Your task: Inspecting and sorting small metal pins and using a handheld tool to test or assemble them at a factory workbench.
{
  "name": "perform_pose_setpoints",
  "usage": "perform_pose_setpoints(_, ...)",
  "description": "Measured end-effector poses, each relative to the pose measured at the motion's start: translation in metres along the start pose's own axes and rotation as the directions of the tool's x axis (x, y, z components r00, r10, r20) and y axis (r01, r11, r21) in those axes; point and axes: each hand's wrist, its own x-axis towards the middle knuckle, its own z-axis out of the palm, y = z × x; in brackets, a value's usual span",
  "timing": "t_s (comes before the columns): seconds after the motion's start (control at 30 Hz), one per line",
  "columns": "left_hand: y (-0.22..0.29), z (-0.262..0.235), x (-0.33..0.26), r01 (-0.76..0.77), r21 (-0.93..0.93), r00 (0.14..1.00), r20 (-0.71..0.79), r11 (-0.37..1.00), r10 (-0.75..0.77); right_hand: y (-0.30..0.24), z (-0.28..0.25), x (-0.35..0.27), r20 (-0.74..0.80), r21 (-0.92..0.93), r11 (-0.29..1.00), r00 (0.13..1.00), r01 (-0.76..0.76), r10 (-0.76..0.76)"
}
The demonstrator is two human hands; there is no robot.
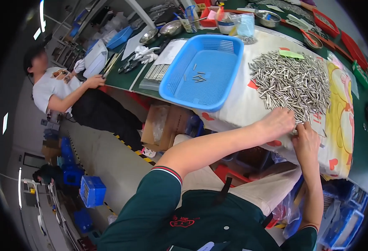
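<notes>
A large heap of short metal pins lies on a white printed cloth spread over the green table. My left hand rests at the heap's near edge, fingers curled over a few pins. My right hand sits just beside it, fingertips pinched at the same spot; what it holds is too small to see. A blue plastic basket stands to the left of the heap with several pins on its bottom.
Another person sits at the table's left end, hand on its edge. Metal bowls, red trays, white gloves and containers crowd the far side. Cardboard boxes and blue crates stand on the floor below.
</notes>
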Motion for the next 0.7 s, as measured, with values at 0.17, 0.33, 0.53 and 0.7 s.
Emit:
perform_pose_setpoints(0.17, 0.0, -0.011, -0.002, 0.036, -0.037, 0.996, 0.079, 0.999, -0.033, 0.0, -0.007, 0.001, 0.036, -0.048, 0.998, 0.999, 0.042, -0.041)
perform_pose_setpoints(0.33, 0.006, 0.002, 0.0, 0.054, 0.058, 0.996, 0.075, 0.997, -0.058, 0.007, 0.006, 0.005, 0.038, -0.172, 0.984, 0.998, 0.052, -0.046)
perform_pose_setpoints(0.53, 0.0, 0.002, -0.001, 0.037, 0.036, 0.998, -0.053, 0.999, -0.035, 0.003, -0.005, 0.009, 0.036, -0.133, 0.988, 0.996, 0.084, -0.08)
perform_pose_setpoints(0.7, -0.006, 0.002, -0.002, -0.01, 0.001, 1.0, -0.025, 1.0, 0.01, 0.004, -0.007, 0.008, 0.037, -0.068, 0.997, 0.999, 0.037, -0.035)
